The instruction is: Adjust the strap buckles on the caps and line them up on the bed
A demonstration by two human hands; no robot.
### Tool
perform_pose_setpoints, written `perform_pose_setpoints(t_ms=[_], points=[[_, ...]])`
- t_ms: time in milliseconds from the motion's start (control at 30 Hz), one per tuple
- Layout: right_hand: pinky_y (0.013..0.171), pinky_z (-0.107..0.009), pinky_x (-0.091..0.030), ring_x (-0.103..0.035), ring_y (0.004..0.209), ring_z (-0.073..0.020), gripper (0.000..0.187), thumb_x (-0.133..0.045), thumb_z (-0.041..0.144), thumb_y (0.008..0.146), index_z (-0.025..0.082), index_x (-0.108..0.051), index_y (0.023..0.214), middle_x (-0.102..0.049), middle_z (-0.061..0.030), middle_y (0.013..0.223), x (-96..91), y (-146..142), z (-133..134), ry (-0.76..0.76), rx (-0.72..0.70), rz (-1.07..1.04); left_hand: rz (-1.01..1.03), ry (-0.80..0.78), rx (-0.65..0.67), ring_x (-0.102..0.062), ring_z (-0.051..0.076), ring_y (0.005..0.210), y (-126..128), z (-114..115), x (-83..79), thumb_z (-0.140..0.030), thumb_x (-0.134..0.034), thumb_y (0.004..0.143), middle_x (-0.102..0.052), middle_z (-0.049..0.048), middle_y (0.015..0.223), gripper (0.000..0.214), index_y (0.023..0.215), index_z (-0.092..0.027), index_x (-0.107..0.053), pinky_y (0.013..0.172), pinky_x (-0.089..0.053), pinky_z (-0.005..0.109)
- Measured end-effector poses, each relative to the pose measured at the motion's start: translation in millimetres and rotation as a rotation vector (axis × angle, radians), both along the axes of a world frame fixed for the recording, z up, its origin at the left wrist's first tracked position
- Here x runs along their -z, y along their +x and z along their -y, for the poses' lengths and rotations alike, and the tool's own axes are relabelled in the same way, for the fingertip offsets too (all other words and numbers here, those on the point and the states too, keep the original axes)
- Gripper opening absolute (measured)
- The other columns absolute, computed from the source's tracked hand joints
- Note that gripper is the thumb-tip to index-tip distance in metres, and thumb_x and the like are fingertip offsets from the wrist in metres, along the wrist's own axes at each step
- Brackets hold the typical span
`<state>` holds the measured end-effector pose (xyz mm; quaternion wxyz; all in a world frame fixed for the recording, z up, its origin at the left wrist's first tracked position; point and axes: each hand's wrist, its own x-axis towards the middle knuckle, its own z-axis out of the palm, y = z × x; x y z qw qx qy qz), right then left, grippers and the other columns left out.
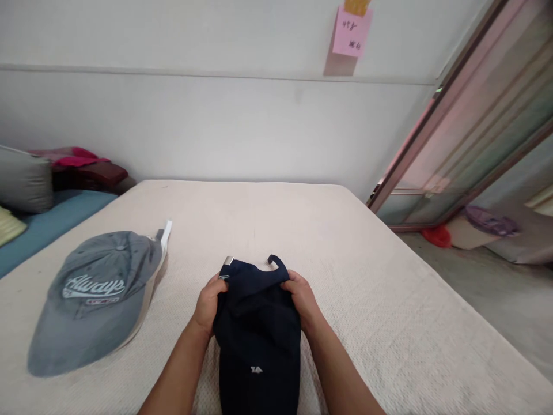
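Note:
A dark navy baseball cap (259, 328) lies in front of me with its back edge pointing away and its brim toward me. A small pale emblem shows on its front. My left hand (209, 302) grips the cap's left back edge, close to a metal strap buckle (228, 260). On the other side my right hand (302, 297) pinches the right back edge, beside the loose, curled strap end (276, 263). The strap is unfastened. To the left rests a grey baseball cap (99, 294) with white "Always" lettering, its white strap sticking up; neither hand touches it.
Both caps are on a cream quilted surface (367, 276). A white wall (242, 132) with a pink note (352, 31) stands behind it. Grey cushion (28, 178) and blue pad (73, 210) sit at left; a bin (470, 227) and red basin (436, 236) stand on the floor at right.

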<state>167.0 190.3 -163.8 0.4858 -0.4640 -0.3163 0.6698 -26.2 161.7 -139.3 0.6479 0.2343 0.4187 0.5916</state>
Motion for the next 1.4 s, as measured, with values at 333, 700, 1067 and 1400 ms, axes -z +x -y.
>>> perform_pose_setpoints(t_ms=[333, 700, 1067, 1400], points=[[0.061, -0.028, -0.039, -0.053, 0.064, -0.0150, 0.009, -0.065, 0.027, 0.072, 0.018, -0.063, 0.076, -0.062, -0.0006, 0.070, -29.1, 11, 18, 0.123, -0.195, 0.008, -0.390, 0.031, 0.204, -0.060, 0.016, 0.059, -2, 15, -15.6, -0.037, -0.073, 0.070, -0.067, 0.0011, 0.067, 0.023, 0.078, -0.016, -0.067, 0.057, -0.043, 0.025], [0.063, -0.029, -0.039, -0.053, 0.063, -0.0146, 0.020, -0.068, 0.036, 0.074, 0.017, -0.065, 0.079, -0.063, -0.0017, 0.072, -34.3, 16, 28, 0.109, -0.127, 0.072, -0.528, 0.087, 0.132, -0.056, 0.017, 0.062, 4, 15, -11.5, -0.030, -0.065, 0.071, -0.064, 0.0011, 0.066, 0.015, 0.077, -0.016, -0.067, 0.058, -0.041, 0.026], [0.056, -0.025, -0.032, -0.048, 0.058, -0.0126, 0.010, -0.063, 0.023, 0.068, 0.018, -0.062, 0.076, -0.056, 0.0019, 0.065, -43.0, 16, 23, 0.160, -0.030, 0.106, -0.753, 0.236, 0.277, -0.047, 0.014, 0.059, 13, 13, -4.6, -0.027, -0.057, 0.076, -0.057, -0.0016, 0.065, 0.012, 0.070, -0.017, -0.060, 0.055, -0.036, 0.025], [0.060, -0.025, -0.038, -0.052, 0.063, -0.0129, 0.011, -0.065, 0.027, 0.074, 0.017, -0.062, 0.072, -0.060, -0.0012, 0.069, -44.1, 11, 19, 0.184, 0.078, -0.003, -0.708, 0.214, 0.066, -0.055, 0.022, 0.080, 5, 13, -5.6, -0.039, -0.054, 0.081, -0.065, 0.0047, 0.081, 0.023, 0.075, -0.019, -0.064, 0.072, -0.041, 0.029]])
